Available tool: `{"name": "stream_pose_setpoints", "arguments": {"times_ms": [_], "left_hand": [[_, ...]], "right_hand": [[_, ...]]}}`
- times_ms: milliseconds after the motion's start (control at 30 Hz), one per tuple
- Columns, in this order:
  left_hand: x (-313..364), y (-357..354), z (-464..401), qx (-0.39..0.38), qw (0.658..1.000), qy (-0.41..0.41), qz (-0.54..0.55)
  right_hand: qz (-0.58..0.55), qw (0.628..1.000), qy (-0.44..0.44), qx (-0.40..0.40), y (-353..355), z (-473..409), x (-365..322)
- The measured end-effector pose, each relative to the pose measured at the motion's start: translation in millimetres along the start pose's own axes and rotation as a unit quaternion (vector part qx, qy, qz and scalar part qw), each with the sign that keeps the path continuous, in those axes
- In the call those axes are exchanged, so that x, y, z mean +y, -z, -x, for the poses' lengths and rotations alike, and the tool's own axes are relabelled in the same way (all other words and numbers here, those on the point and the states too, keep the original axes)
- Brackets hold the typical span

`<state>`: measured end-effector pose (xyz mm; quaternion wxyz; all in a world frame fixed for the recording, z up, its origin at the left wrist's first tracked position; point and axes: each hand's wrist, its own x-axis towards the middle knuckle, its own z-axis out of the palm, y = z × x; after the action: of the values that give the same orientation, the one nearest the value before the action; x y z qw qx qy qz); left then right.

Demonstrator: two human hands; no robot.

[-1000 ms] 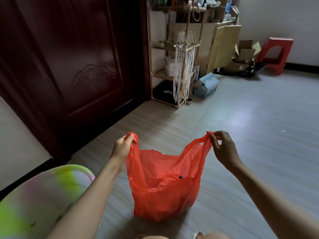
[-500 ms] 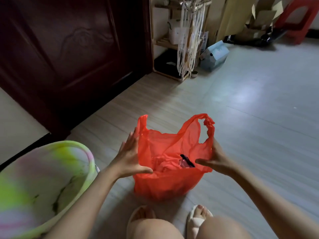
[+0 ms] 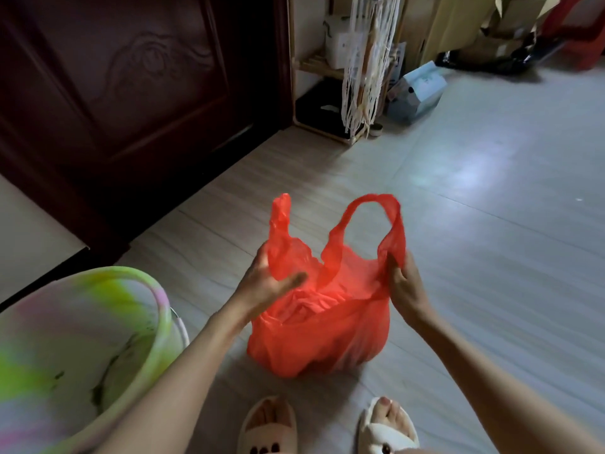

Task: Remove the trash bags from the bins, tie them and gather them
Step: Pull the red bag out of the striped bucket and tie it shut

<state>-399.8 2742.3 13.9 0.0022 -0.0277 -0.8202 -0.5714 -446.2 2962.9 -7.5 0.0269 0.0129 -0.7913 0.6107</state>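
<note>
A red plastic trash bag (image 3: 322, 335) sits on the pale floor just ahead of my feet, its two handle loops standing up loose. My left hand (image 3: 265, 283) grips the bag's left side below the left handle. On the other side, my right hand (image 3: 406, 283) pinches the plastic at the base of the right handle loop. The bag's mouth is gathered between both hands. A pastel green, pink and white bin (image 3: 82, 348) stands at the lower left with no bag in it.
A dark wooden door (image 3: 131, 77) fills the upper left. A wooden shelf (image 3: 324, 70) with a hanging fringe, a light blue box (image 3: 417, 93), cardboard boxes and a red stool stand at the back. My slippered feet (image 3: 327, 427) are below the bag.
Both hands let go of the handle tops, slid down and now squeeze the bag's upper sides together. The bag rests lower on the floor and the view has tilted downward.
</note>
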Motion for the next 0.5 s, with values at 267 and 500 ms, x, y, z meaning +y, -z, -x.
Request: {"name": "stream_pose_setpoints", "arguments": {"times_ms": [267,500], "left_hand": [[-41,34,1,-0.001,0.926,0.101,-0.365],[-31,6,8,0.101,0.975,0.157,-0.123]], "right_hand": [[0.231,0.924,0.123,-0.277,28,-6,31],[0.245,0.949,0.107,-0.165,29,-8,40]]}}
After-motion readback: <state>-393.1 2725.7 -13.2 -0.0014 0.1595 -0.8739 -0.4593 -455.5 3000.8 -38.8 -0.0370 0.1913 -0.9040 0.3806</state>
